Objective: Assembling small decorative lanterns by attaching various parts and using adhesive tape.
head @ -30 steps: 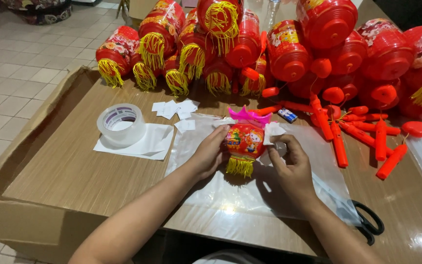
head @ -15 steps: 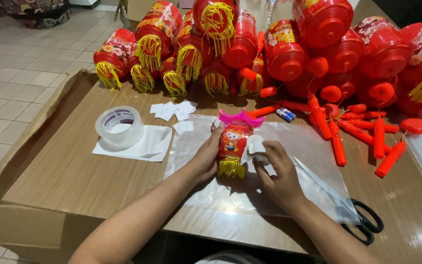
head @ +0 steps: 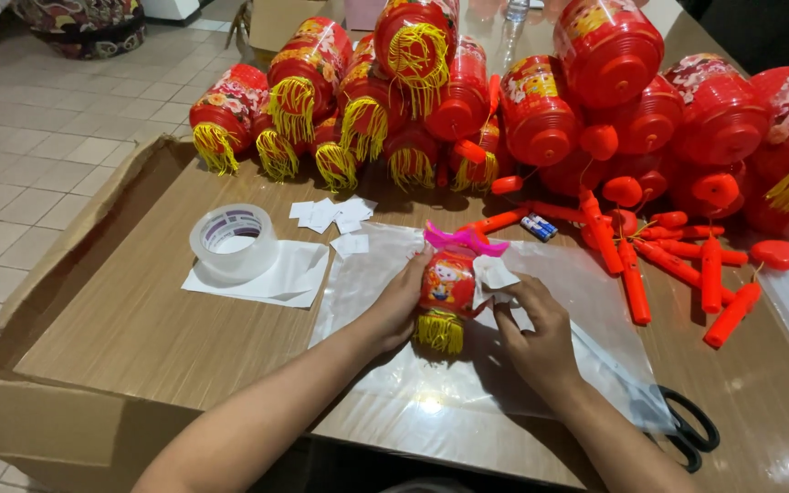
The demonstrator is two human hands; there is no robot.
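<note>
Two hands over wooden table (head: 139, 338): left hand (head: 404, 301) grips small lantern (head: 447, 285), right hand (head: 536, 333) pinches paper slip (head: 490, 274).

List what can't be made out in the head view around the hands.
- Small lantern: its left side is hidden by the left hand.
- White paper slip: partly hidden by right hand.
- Scissors: blades hidden under clear plastic sheet.
</note>
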